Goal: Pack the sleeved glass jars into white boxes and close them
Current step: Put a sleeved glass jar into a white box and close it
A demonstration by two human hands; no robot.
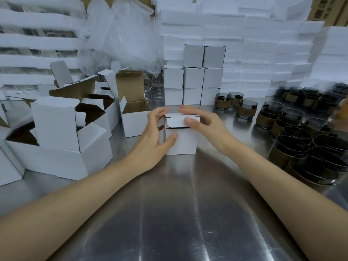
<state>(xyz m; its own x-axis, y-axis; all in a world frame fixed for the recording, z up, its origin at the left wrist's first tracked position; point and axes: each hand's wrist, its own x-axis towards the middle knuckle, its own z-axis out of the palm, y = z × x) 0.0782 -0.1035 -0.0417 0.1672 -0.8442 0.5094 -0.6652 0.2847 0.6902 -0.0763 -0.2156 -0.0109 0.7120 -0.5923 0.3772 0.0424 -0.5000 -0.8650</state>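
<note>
Two bare forearms reach over the steel table (pixel 169 213) to a white box (pixel 181 142) standing upright between the hands. The left hand (pixel 150 140) cups its left side, thumb on the front wall and fingers curled at the top corner. The right hand (pixel 207 125) pinches the lid (pixel 176 121), with the thumb on the tuck flap and fingers over the top. A dark gap shows under the flap. Sleeved jars (pixel 293 147) crowd the right.

Upright white box (pixel 181 142) mid-table, lid flap (pixel 176 121) nearly tucked; sleeved jars (pixel 293 132) clustered right.
</note>
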